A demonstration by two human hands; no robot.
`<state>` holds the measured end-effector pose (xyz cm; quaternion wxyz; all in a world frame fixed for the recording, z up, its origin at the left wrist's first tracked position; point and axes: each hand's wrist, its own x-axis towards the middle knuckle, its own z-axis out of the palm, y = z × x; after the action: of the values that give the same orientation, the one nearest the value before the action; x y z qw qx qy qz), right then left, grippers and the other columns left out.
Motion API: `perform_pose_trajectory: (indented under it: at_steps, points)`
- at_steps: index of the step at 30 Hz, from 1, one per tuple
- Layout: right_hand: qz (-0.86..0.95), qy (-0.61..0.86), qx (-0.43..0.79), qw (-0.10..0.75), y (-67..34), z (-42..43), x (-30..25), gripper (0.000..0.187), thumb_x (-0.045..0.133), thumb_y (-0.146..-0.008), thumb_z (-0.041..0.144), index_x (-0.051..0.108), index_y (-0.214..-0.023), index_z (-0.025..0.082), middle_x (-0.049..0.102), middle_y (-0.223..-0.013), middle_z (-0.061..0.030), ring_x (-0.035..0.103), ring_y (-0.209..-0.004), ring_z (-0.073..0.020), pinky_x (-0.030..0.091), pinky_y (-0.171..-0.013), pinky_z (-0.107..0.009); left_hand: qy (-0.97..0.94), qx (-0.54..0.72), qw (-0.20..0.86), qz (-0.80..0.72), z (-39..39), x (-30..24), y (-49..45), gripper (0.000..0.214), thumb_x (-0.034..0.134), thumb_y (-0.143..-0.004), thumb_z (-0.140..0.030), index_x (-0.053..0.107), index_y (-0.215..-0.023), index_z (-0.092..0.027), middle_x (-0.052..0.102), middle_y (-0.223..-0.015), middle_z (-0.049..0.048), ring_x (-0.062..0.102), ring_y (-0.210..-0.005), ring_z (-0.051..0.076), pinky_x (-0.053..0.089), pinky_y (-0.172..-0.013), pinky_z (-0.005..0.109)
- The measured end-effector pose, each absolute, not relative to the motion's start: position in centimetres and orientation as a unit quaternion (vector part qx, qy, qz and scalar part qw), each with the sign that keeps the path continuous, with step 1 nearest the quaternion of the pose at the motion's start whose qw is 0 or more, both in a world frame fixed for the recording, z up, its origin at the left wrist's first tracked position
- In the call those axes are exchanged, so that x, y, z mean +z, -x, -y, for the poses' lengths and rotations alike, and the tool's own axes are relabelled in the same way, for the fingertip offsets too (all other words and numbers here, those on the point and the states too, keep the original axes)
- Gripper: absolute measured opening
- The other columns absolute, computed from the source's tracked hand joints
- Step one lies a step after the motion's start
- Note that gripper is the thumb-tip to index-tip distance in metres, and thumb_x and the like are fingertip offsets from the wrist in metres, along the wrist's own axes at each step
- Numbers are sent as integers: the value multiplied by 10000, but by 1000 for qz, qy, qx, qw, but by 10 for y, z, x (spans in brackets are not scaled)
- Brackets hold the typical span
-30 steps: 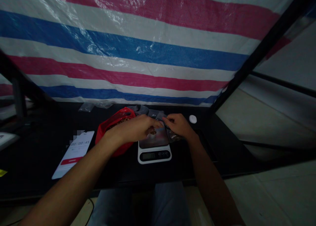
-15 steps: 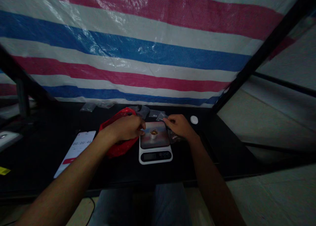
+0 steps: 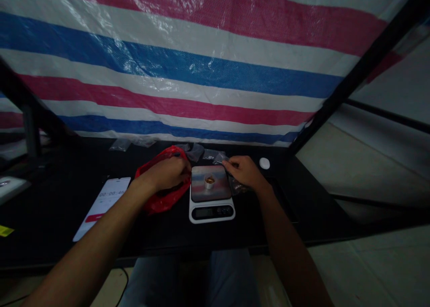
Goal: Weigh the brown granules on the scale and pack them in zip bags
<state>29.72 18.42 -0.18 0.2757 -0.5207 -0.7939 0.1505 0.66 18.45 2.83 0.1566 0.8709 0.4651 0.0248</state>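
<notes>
A white digital kitchen scale (image 3: pixel 211 194) stands in the middle of the black table, with a small white cup (image 3: pixel 209 181) holding something golden-brown on its reflective platform. My left hand (image 3: pixel 168 174) is curled at the mouth of a red plastic bag (image 3: pixel 164 199), just left of the scale, and its fingers are partly hidden. My right hand (image 3: pixel 244 171) is at the scale's right edge, with its fingertips pinched on a clear plastic bag (image 3: pixel 237 186). Neither hand touches the cup.
A phone (image 3: pixel 102 208) showing a timer lies left of the red bag. A white round object (image 3: pixel 264 163) sits at the back right. Further clear bags (image 3: pixel 120 145) and a grey bag (image 3: pixel 194 151) lie at the back, before a striped tarpaulin (image 3: pixel 168 70).
My left hand has moved left, off the scale's platform and onto the red bag, leaving the cup in full view. My right hand has barely moved.
</notes>
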Motion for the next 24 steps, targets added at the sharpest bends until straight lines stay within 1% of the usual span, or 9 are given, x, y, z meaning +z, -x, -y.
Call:
perform_pose_trajectory:
  at_steps: [5,7,11,16,19,22,24]
  points:
    - [792,525,148,275,-297,-184,-2,460,555,-1004,438,580,-618,190,561,-621,-13,469,-607,-143,251,-615,-326,-871,25,173,-458,-186,18,-8,285,575,-911,-152,825,-1033,-212,837,-1067,66,775,-984,233,521,-832,289]
    - [794,521,148,275,-297,-184,-2,454,555,-1006,432,587,-623,190,568,-624,-15,477,-612,-145,256,-618,-325,-871,27,177,-458,-187,14,-7,278,578,-909,-157,824,-1027,-210,838,-1058,68,775,-986,232,524,-833,285]
    - [792,524,144,280,-296,-184,-2,466,568,-1002,426,556,-596,197,538,-594,-3,447,-589,-138,246,-607,-326,-869,30,182,-460,-189,9,-5,292,570,-904,-149,818,-1039,-222,836,-1076,58,771,-1010,227,522,-856,281]
    - [792,527,146,272,-296,-184,-2,460,568,-1002,422,578,-603,194,558,-603,-8,460,-588,-139,246,-603,-324,-860,33,174,-479,-185,9,-6,246,567,-901,-179,791,-1000,-206,828,-1031,80,765,-935,250,504,-770,312]
    - [792,526,151,272,-296,-185,-2,452,563,-1003,429,597,-619,192,571,-615,-10,470,-592,-140,252,-604,-322,-858,35,173,-482,-182,10,-7,224,568,-898,-184,776,-980,-203,820,-1019,81,758,-916,249,492,-764,318]
    - [792,523,151,277,-297,-185,-3,458,561,-1000,435,584,-611,194,550,-604,-5,469,-593,-141,252,-606,-323,-857,37,178,-482,-183,11,-4,205,577,-905,-200,768,-981,-197,816,-1006,80,751,-889,239,492,-752,313]
    - [791,522,152,279,-297,-185,-3,461,561,-997,437,573,-605,196,537,-597,-2,462,-591,-141,251,-606,-325,-857,39,179,-482,-184,12,-1,201,581,-913,-211,764,-994,-195,813,-1008,78,748,-900,235,497,-770,311]
